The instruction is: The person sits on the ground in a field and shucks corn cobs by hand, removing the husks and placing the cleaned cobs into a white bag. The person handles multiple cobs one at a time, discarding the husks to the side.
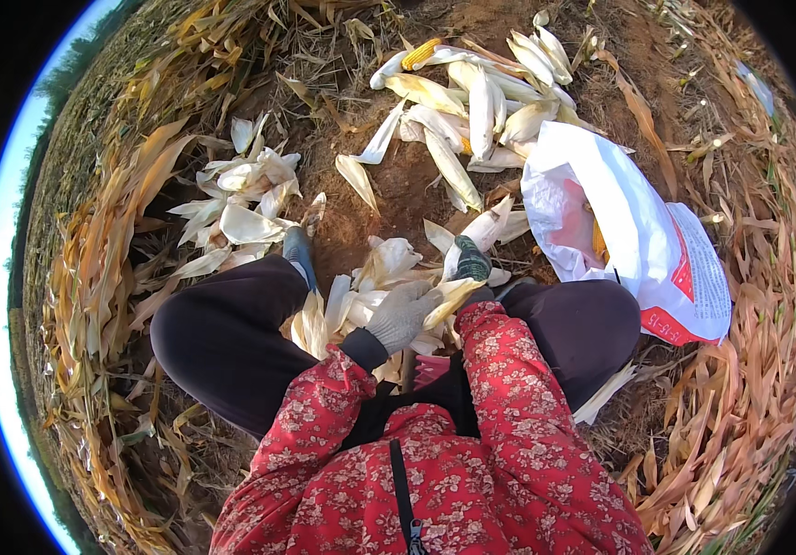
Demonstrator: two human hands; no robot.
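Observation:
In a grey knit glove, my left hand (pixel 403 316) grips pale husk leaves (pixel 452 301) between my knees. My right hand (pixel 471 262), in a dark green patterned glove, is closed round an ear of corn in its husk (pixel 487 225), whose pale tip points up and right. Loose stripped husks (pixel 387 263) lie just beneath and beyond both hands. Past them is a pile of unhusked corn ears (pixel 481 104), with a bare yellow cob (pixel 421 54) at its upper left.
A white and red woven sack (pixel 634 201) lies open beside my right knee, yellow corn showing inside. A heap of stripped husks (pixel 249 194) lies beyond my left foot. Dry corn stalks and leaves (pixel 745 402) line both sides of the bare soil.

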